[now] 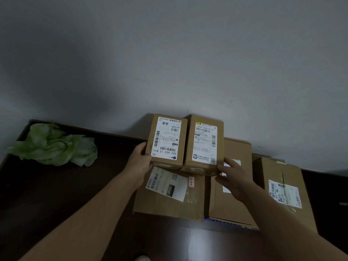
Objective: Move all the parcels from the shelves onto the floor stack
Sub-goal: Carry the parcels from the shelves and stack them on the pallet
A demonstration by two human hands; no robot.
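Parcels are what both hands carry: left small parcel [166,140] and right small parcel [204,144], side by side and touching, labels up, squeezed between the hands. The left hand [140,159] grips the left one's outer edge, thumb on top. The right hand [232,176] clasps the right one's near corner between fingers and thumb. Both are over the far end of a flat parcel [169,200] on the floor [56,204]; whether they rest on it, I cannot tell. Beside it stand a middle carton [227,204] and a right carton [282,189], so the stack is well begun. No shelves are in view, so what remains is unknown. A green bag [54,146] lies well apart.
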